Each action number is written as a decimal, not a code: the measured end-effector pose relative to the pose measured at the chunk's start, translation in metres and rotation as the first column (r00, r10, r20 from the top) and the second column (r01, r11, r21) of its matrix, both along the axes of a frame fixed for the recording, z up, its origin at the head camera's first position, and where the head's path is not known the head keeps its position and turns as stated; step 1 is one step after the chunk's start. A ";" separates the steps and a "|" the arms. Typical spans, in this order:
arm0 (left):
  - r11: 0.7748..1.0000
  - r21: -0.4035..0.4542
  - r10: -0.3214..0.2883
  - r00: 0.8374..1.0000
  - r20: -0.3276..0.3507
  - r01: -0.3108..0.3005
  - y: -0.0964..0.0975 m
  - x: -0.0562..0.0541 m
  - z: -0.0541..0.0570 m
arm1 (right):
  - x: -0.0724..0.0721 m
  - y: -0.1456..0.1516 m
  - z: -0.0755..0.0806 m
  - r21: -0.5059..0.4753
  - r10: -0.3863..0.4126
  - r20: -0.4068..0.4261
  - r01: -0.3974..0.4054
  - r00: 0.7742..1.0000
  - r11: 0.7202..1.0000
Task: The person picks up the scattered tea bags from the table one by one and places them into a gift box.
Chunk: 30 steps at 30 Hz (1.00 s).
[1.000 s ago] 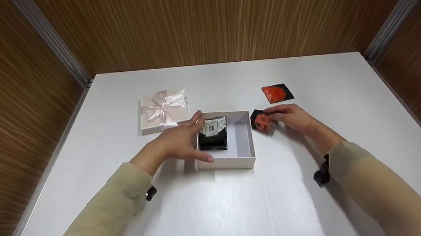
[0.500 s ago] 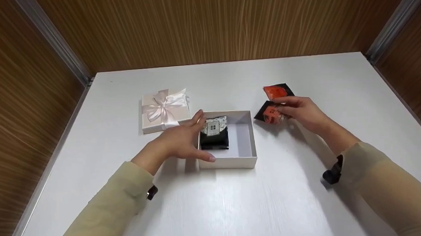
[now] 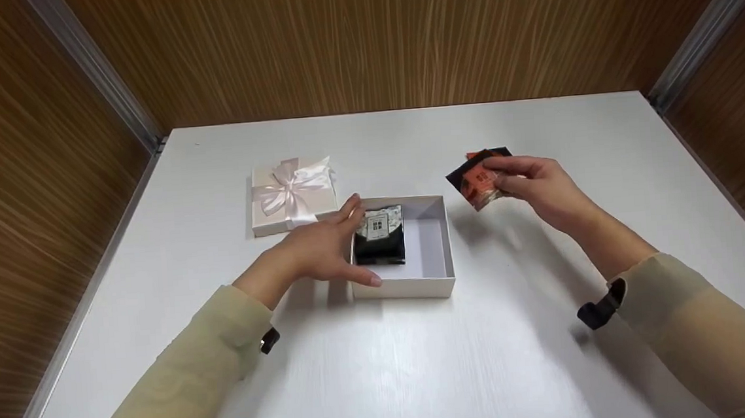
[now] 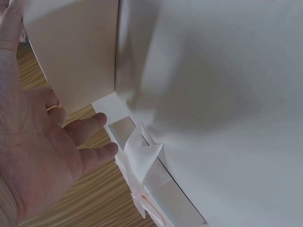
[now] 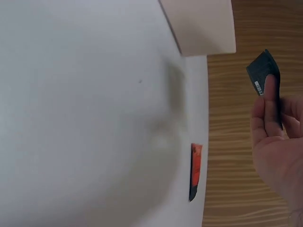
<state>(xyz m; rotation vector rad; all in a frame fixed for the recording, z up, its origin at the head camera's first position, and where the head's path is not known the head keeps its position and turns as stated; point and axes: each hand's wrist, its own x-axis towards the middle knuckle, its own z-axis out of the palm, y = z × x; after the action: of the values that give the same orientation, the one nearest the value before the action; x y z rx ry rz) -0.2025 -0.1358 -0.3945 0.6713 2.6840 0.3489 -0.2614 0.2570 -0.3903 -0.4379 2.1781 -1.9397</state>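
Between thumb and fingers, my right hand (image 3: 545, 187) pinches an orange-and-black sachet (image 3: 479, 183), lifted off the table. Its dark back shows in the right wrist view, with a small barcode patch. A second orange-and-black sachet (image 3: 503, 151) lies on the table, mostly hidden behind the held one. My left hand (image 3: 310, 256) rests against the left side of an open white box (image 3: 411, 289), fingers spread and thumb along the near edge. Inside the box, on its left side, sits a black sachet (image 3: 382, 246) with a pale patterned top; the right side shows bare bottom.
A pale pink lid (image 3: 268, 224) with a satin ribbon bow (image 3: 287, 185) lies behind and left of the box. The white table (image 3: 384, 372) runs back to a wood-grain panel (image 3: 361, 46), with more panels at both sides.
My right hand has raised the orange-and-black sachet from beside the box, moving it up and slightly right, over part of the second sachet. My left hand stays at the box.
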 end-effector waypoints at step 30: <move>0.999 0.034 0.008 1.000 0.006 -0.008 -0.001 0.001 0.004 | 0.035 -0.098 0.001 0.374 0.167 -0.159 -0.098 0.973 0.922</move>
<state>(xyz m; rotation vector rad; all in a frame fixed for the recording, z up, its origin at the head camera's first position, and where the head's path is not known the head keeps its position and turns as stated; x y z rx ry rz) -0.2013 -0.1368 -0.3906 0.6684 2.6812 0.3994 -0.2261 0.1589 -0.3889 -0.7055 2.4815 -1.4288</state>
